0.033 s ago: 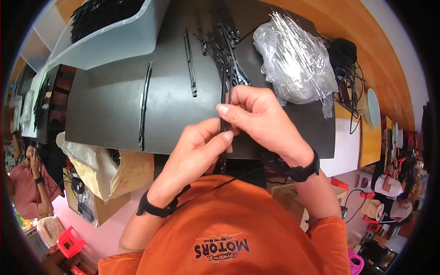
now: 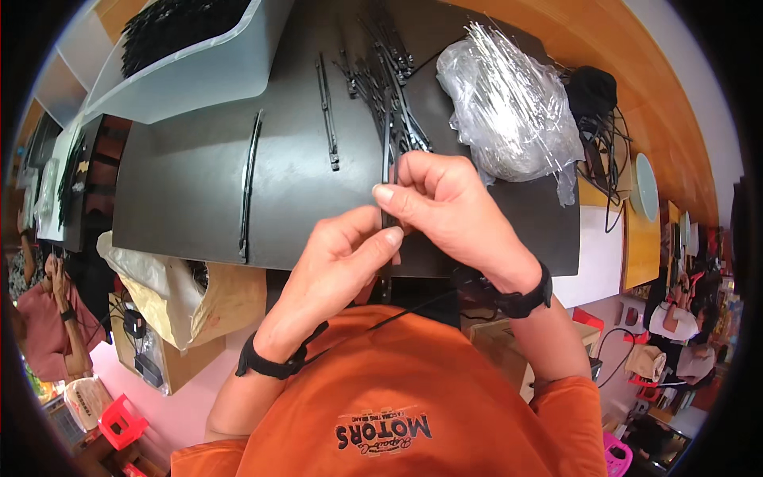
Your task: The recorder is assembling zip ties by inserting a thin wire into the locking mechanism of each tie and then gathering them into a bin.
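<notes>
A long, thin black strip (image 2: 387,159), shaped much like a wiper blade, stands lengthwise before me, its lower end over the table's near edge. My left hand (image 2: 338,250) pinches it low down between thumb and fingers. Just above, my right hand (image 2: 453,207) grips the same strip, thumb on top; the fingers behind it are hidden. Beyond my hands, several similar black strips (image 2: 413,131) lie in a loose pile. Two more black pieces, a shorter one (image 2: 327,115) and a longer one (image 2: 251,187), rest apart to the left.
A translucent tub (image 2: 187,83) of black strips stands far left on the dark table (image 2: 183,171). At the far right sits a clear plastic bag (image 2: 517,155) full of thin silvery rods, beside black cables (image 2: 608,147). An open paper bag (image 2: 230,306) is below the left edge.
</notes>
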`<state>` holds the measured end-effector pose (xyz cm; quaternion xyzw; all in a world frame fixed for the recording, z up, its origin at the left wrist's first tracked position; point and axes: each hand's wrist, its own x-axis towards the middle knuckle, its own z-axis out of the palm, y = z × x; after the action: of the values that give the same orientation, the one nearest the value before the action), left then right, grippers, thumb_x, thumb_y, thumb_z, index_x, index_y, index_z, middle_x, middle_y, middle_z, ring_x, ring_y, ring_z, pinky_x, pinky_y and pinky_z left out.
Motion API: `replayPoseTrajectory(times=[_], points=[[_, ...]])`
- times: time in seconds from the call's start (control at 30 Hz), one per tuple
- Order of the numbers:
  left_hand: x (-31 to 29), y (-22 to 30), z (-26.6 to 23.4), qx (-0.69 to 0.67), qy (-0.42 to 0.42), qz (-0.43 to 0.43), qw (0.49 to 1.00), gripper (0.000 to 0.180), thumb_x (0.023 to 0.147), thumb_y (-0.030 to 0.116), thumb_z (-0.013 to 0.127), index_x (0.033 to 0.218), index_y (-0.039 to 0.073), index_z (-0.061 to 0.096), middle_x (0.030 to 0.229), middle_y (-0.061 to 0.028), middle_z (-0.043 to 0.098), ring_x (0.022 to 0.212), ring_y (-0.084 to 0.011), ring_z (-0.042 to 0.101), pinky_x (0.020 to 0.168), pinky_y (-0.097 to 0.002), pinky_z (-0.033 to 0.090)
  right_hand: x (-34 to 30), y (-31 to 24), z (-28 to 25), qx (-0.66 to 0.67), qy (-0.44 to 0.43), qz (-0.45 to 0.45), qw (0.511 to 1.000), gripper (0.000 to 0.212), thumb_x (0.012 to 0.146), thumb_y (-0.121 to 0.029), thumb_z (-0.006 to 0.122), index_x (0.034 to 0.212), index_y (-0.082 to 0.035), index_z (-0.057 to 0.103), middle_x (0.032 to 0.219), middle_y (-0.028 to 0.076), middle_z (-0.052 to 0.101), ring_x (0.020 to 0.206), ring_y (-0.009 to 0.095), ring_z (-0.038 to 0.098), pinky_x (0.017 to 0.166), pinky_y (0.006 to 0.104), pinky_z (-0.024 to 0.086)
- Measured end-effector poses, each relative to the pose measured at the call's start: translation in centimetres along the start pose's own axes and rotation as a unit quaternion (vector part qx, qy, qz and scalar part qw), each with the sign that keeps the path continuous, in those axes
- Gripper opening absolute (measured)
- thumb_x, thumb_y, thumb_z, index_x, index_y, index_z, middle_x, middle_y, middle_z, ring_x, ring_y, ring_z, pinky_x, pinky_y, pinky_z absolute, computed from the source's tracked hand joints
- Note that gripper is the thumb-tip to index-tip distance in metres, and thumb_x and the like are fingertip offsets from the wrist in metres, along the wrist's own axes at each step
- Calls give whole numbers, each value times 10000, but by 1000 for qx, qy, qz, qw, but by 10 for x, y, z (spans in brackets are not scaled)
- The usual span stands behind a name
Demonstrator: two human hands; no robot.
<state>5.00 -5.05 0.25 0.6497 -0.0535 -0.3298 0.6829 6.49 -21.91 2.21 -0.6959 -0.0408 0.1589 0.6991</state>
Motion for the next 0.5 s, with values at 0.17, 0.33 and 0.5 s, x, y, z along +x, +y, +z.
replayPoseTrajectory(times=[0.17, 0.33, 0.5], points=[[4, 3, 6, 0, 48, 82, 996, 232, 938, 226, 537, 836, 25, 593, 670, 32, 535, 506, -30, 441, 435, -203, 348, -7, -10, -3, 1, 12, 11, 1000, 264, 887, -146, 593, 707, 29, 513, 625, 25, 546, 568, 65, 517, 471, 233, 415], [7, 3, 4, -2, 59, 66, 996, 260, 944, 236, 532, 803, 23, 582, 643, 28, 507, 485, -34, 442, 412, -197, 356, -11, -9, -16, -105, 30, 19, 994, 274, 887, -198, 590, 774, 48, 546, 624, 42, 557, 568, 71, 503, 497, 258, 419], [8, 0, -3, -4, 84, 52, 995, 281, 947, 273, 520, 802, 34, 554, 686, -13, 558, 474, -50, 478, 396, -182, 381, -15, -56, -50, -220, 102, 30, 970, 282, 892, -250, 562, 999, 11, 578, 718, 64, 603, 561, 110, 566, 512, 250, 461]])
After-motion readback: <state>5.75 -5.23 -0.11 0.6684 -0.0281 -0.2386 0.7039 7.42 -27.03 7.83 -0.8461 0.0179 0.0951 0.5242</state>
